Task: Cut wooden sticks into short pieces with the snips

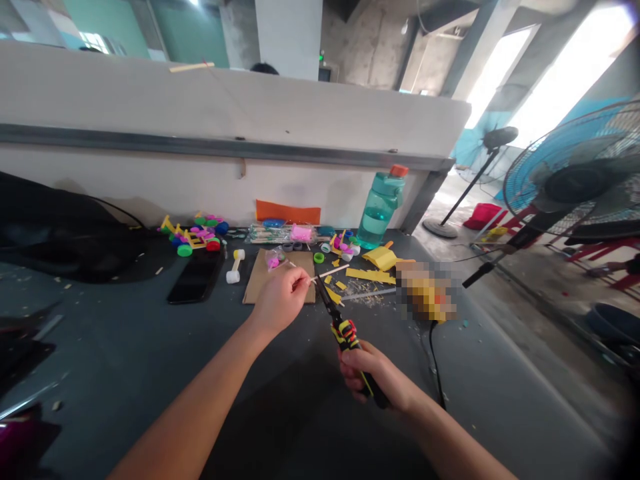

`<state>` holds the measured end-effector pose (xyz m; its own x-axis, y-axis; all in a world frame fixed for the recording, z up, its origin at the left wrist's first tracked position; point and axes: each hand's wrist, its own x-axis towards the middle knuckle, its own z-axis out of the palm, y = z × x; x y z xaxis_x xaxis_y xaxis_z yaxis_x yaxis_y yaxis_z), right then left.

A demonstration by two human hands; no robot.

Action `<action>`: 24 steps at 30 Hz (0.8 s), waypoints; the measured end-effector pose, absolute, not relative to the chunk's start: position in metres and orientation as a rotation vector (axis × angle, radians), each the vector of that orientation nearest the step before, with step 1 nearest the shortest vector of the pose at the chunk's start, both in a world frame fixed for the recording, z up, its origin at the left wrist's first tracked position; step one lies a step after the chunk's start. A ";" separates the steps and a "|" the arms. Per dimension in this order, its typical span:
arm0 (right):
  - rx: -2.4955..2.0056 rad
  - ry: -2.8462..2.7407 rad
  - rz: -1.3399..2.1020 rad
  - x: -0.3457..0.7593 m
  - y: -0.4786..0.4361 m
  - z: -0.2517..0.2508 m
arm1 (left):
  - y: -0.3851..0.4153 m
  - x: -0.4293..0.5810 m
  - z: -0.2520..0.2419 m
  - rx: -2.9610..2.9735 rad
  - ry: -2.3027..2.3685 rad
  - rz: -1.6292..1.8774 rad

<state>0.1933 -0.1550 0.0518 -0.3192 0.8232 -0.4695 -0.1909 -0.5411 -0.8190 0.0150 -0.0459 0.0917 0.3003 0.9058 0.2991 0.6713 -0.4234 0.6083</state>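
My left hand [285, 291] is closed, pinching a thin pale stick [334, 271] that points out to the right. In my right hand [367, 373] is a hand tool [345, 332] with a long narrow black front and a black, yellow and red handle. The tool's tip meets or lies just in front of the stick; whether it bites into it I cannot tell. Beneath my left hand lies a piece of brown cardboard [256, 280], with a small clear bag of pink bits [274, 260] on it. Yellow scraps [334, 295] and pale crumbs [367, 290] lie just beyond the tool.
A teal water bottle [377, 210] stands at the back right. Near it lie yellow pieces [380, 257] and a blurred-out yellow object [427, 293] with a black cord. Left are a phone [195, 279], a white-ended piece [235, 267] and colourful parts [193, 233]. A fan [575, 183] stands right.
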 end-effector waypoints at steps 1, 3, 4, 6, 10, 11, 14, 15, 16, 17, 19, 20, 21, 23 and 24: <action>-1.230 -0.865 1.927 0.193 -0.155 0.052 | -0.046 0.015 0.091 2.209 1.414 0.871; -1.228 -0.846 1.941 0.193 -0.155 0.051 | -0.045 0.014 0.090 2.211 1.410 0.867; -1.223 -0.834 1.950 0.193 -0.155 0.051 | -0.045 0.014 0.090 2.211 1.406 0.870; -1.206 -0.811 1.967 0.193 -0.155 0.051 | -0.045 0.014 0.090 2.214 1.395 0.873; -1.168 -0.791 1.995 0.192 -0.156 0.052 | -0.045 0.015 0.089 2.218 1.394 0.874; -1.174 -0.792 1.991 0.191 -0.157 0.052 | -0.045 0.015 0.088 2.213 1.387 0.879; -1.254 -0.822 1.947 0.189 -0.158 0.051 | -0.045 0.016 0.086 2.200 1.367 0.887; -1.291 -0.846 1.926 0.189 -0.159 0.050 | -0.045 0.017 0.085 2.199 1.370 0.880; -1.325 -0.878 1.905 0.189 -0.159 0.048 | -0.045 0.017 0.085 2.197 1.377 0.867; -1.352 -0.917 1.883 0.190 -0.159 0.046 | -0.044 0.018 0.084 2.194 1.386 0.850; -1.384 -1.002 1.836 0.190 -0.159 0.042 | -0.044 0.018 0.083 2.187 1.401 0.812; -1.390 -1.036 1.818 0.190 -0.159 0.040 | -0.043 0.019 0.083 2.185 1.405 0.794; -1.386 -1.055 1.806 0.189 -0.159 0.038 | -0.043 0.018 0.083 2.186 1.409 0.780; -1.353 -1.041 1.806 0.188 -0.158 0.036 | -0.042 0.018 0.084 2.193 1.418 0.775; -1.328 -1.013 1.820 0.187 -0.158 0.036 | -0.042 0.017 0.084 2.196 1.423 0.781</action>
